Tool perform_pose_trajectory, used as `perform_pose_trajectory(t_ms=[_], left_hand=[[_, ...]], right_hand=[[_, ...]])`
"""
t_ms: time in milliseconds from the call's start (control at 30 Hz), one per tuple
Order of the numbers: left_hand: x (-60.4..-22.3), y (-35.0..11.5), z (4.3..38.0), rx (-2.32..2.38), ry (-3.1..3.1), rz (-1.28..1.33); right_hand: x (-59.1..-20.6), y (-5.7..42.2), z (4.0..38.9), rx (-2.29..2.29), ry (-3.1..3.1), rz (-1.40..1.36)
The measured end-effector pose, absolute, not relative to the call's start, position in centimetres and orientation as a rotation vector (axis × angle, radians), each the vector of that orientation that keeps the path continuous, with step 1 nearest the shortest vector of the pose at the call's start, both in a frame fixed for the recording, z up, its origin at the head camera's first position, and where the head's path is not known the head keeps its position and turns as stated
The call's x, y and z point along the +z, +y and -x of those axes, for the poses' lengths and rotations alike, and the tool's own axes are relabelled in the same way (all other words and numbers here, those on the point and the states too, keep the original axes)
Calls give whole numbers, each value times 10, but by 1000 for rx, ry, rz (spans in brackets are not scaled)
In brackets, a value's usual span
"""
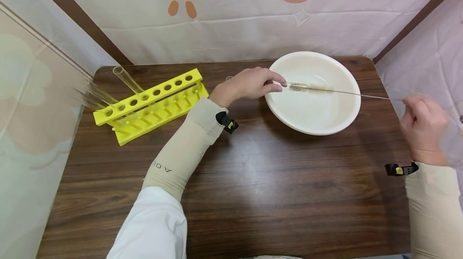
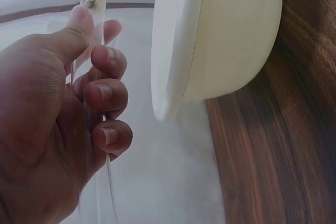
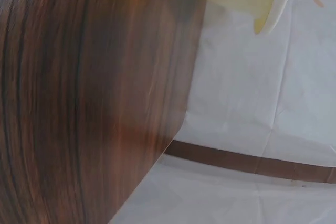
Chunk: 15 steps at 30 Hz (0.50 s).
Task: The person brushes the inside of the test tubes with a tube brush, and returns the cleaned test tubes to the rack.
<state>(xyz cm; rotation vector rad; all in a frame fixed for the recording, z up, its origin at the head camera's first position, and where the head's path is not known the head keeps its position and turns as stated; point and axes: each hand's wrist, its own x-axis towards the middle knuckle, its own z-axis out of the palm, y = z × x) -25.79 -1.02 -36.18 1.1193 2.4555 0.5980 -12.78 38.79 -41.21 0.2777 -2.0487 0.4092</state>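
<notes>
While the left hand (image 1: 249,83) grips a tube (image 1: 294,86), the right hand (image 1: 425,124) pinches the brush (image 1: 321,88)

Where the scene backs away from both hands, a pale cloth (image 1: 152,40) hangs, printed with orange marks. Under the hands spreads the dark wooden table (image 1: 253,194), and the right hand is at its right edge.

Between the hands sits the white basin (image 1: 314,129), its left rim just under the left fingertips and its right rim well apart from the right hand. Left of the left hand, near its wrist, the yellow rack (image 1: 150,97) stands at a slant, with a row of holes along its top and pegs along its base. Beige sleeves (image 1: 188,136) reach to both wrists, each wrist wearing a black strap (image 1: 226,122).

The left hand is closed round the tube, thumb laid along the glass and fingers curled behind it. The right hand, a little blurred, has its fingers bent in on the wire's end; its own wrist view leaves it out and shows table, basin and cloth.

Farther left than the left hand, three other tubes (image 1: 127,78) stand in the rack's holes at the end away from that hand. The held tube lies across the left palm, its mouth pointing toward the right hand, above the basin. Into that mouth runs the brush: part of its bristles are inside the glass, the rest outside, and its thin wire stretches straight to the right hand.
</notes>
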Motion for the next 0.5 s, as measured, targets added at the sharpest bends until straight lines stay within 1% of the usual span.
perform_pose_trajectory(t_ms=[267, 500], left_hand=[[-364, -14, 259, 675, 2396, -1170], [-362, -14, 260, 682, 2396, -1183]], right_hand=[[-427, 396, 127, 418, -1919, -189], [-425, 396, 129, 422, -1880, -155]])
